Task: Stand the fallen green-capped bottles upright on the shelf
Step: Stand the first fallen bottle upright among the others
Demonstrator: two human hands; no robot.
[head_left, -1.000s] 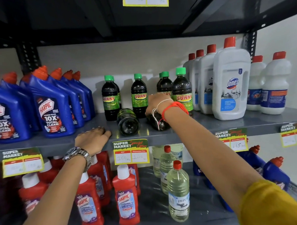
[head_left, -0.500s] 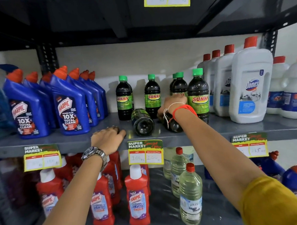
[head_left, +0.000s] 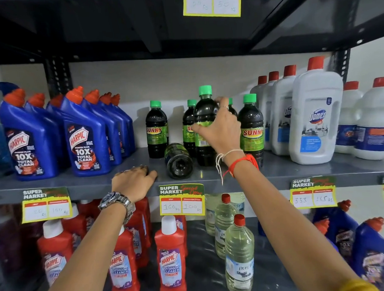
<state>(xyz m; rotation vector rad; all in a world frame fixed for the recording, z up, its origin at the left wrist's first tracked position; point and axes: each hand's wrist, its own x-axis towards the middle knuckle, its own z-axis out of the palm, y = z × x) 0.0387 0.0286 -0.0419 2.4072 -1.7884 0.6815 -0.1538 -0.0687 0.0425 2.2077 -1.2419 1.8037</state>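
My right hand grips a dark green-capped Sunny bottle around its label and holds it upright at the front of the grey middle shelf. Just left of it, one more Sunny bottle lies on its side with its base toward me. Upright Sunny bottles stand around them: one at the left, one at the right, others partly hidden behind my hand. My left hand rests palm down on the shelf's front edge, left of the fallen bottle, holding nothing.
Blue Harpic bottles fill the shelf's left part and white Domex bottles its right. Below stand red Harpic bottles and clear liquid bottles. Price tags hang on the shelf edge. A dark shelf is overhead.
My right hand has lifted the fallen bottle it gripped from lying flat to upright. The other fallen bottle and my left hand stayed put. The camera has moved closer.
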